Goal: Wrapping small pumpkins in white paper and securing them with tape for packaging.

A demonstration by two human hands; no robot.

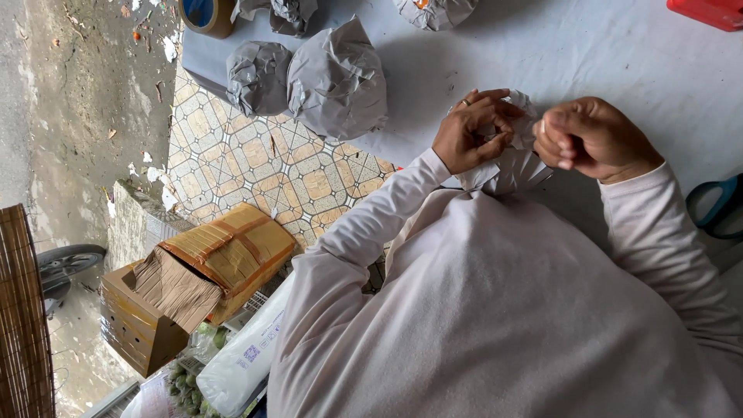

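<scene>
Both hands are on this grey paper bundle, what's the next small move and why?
Probably fold the loose paper edge down. The left hand pinches the crumpled top of the bundle, the right hand pinches beside it, and the paper there stands open, unlike the closed wrapped bundles nearby.

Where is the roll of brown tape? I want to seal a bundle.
In the head view the roll of brown tape sits at the table's top-left corner, left of the grey wrapped bundles, far from both hands.
</scene>
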